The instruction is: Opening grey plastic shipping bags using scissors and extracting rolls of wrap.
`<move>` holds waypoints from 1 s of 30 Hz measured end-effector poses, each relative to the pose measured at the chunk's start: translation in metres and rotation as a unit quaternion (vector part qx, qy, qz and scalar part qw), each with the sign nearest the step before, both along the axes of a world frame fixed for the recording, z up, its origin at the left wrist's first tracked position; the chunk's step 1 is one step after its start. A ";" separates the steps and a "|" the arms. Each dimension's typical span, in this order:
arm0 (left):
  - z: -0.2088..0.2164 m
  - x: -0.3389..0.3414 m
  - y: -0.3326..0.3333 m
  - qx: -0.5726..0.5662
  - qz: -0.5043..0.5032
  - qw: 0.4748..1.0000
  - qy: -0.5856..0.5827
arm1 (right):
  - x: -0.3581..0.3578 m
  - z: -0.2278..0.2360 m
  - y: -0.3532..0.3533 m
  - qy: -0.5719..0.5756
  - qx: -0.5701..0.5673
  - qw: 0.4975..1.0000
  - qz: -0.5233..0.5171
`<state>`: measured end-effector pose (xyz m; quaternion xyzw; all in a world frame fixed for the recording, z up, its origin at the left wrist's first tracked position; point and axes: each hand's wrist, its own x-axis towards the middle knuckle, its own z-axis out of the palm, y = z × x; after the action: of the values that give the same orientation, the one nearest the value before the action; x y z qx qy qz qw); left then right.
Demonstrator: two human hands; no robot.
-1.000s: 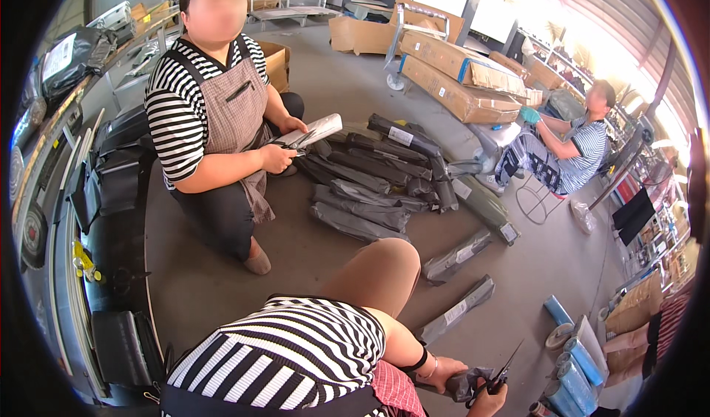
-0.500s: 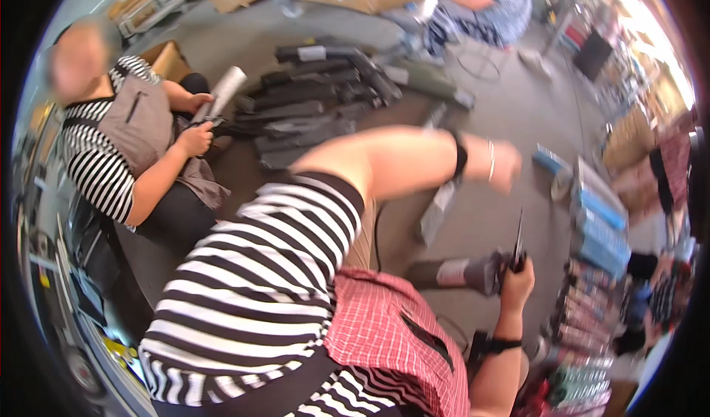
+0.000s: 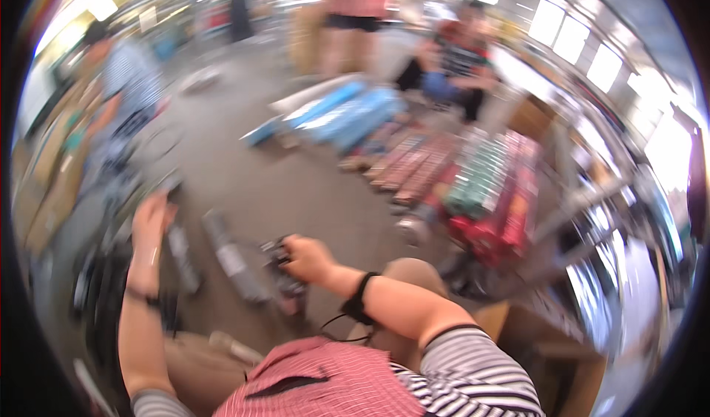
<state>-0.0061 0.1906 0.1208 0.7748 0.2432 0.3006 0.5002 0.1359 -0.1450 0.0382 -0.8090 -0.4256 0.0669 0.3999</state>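
While the whole view is smeared by motion blur, the right hand (image 3: 307, 258) shows its grip closed around a small dark tool (image 3: 277, 253), whose exact kind cannot be told. Directly below and to the left of that grip, a long grey folded item (image 3: 235, 263) lies on the floor (image 3: 296, 187), touching or nearly touching the tool's end; which of the two cannot be told. The left hand (image 3: 150, 221) is raised well to the left of the right grip, fingers reaching up toward a dark blurred object (image 3: 171, 184); whether its grip is closed or open cannot be told. A second grey item (image 3: 182, 258) lies between the two hands. Beyond the right grip, up and to the right, blue packages (image 3: 347, 113) and red and green packages (image 3: 488, 187) lie in rows. A seated person (image 3: 458, 69) is behind them.
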 end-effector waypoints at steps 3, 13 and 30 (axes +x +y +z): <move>-0.045 -0.011 -0.040 -0.006 -0.122 0.992 0.019 | 0.005 -0.001 0.004 0.007 0.051 0.999 -0.012; -0.084 0.011 -0.127 -0.076 -0.290 0.947 0.116 | 0.004 -0.014 -0.011 0.005 0.061 0.997 -0.041; -0.075 0.052 -0.163 -0.048 -0.278 0.954 0.105 | 0.012 0.020 -0.017 0.019 0.081 0.995 -0.048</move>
<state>0.0455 0.0273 0.0462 0.8137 0.0835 0.0547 0.5726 0.1476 -0.1618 0.0586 -0.7923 -0.3822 0.0281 0.4747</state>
